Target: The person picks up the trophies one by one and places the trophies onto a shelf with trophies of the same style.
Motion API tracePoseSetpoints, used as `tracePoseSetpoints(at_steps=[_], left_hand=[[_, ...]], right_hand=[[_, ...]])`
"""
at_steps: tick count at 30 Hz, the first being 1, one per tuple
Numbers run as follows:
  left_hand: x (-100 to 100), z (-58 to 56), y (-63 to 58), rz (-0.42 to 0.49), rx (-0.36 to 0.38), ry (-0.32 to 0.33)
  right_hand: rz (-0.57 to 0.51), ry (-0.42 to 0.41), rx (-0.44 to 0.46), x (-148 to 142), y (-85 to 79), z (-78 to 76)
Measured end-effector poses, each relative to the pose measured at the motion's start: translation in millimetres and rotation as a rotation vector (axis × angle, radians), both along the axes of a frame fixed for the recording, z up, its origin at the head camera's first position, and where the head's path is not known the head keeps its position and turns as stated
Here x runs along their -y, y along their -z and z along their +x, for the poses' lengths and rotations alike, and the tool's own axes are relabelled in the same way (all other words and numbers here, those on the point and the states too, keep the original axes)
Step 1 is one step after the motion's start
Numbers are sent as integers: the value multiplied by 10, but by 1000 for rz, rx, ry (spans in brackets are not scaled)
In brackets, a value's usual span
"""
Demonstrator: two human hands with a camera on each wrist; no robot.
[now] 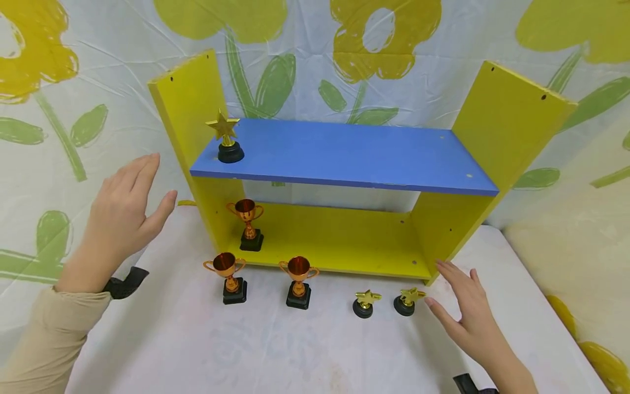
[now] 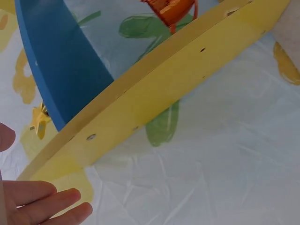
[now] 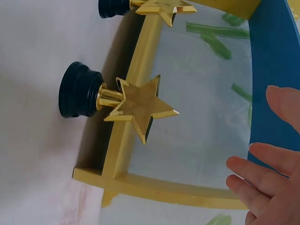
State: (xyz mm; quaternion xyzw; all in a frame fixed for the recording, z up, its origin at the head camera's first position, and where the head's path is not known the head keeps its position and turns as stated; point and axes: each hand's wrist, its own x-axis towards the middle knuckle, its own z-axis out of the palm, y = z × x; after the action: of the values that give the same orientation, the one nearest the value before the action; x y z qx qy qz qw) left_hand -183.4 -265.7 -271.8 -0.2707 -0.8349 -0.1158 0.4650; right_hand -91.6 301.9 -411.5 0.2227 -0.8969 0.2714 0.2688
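My left hand [image 1: 120, 210] is raised beside the shelf unit's left side panel, fingers extended, thumb apart, holding nothing. My right hand [image 1: 465, 317] hovers near the lower right corner of the unit, its fingers spread and empty. Closest to it is a gold star trophy [image 1: 409, 301] on a black base, with a second star trophy [image 1: 364, 303] just left. A third star trophy [image 1: 224, 137] stands at the left end of the blue shelf [image 1: 339, 156]. One bronze cup trophy [image 1: 249, 223] is on the yellow bottom board; two more, a left cup [image 1: 228, 276] and a middle cup [image 1: 298, 282], stand in front.
The yellow side panels [image 1: 512, 109] rise above the blue shelf on both ends. A white cloth-covered table [image 1: 275, 350] lies under everything. Behind hangs a flower-printed cloth [image 1: 310, 65]. Black straps [image 1: 125, 283] circle the wrists.
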Motion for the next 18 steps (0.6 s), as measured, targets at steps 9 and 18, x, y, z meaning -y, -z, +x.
tracePoseSetpoints(at_steps=[9,18], left_hand=[[-97,-153,-363,65,-66,29],[-192,-183,-669,156,-64,29]], right_hand=[[0,-34,21,101,40,-30],[-2,-70,39,199,78,-34]])
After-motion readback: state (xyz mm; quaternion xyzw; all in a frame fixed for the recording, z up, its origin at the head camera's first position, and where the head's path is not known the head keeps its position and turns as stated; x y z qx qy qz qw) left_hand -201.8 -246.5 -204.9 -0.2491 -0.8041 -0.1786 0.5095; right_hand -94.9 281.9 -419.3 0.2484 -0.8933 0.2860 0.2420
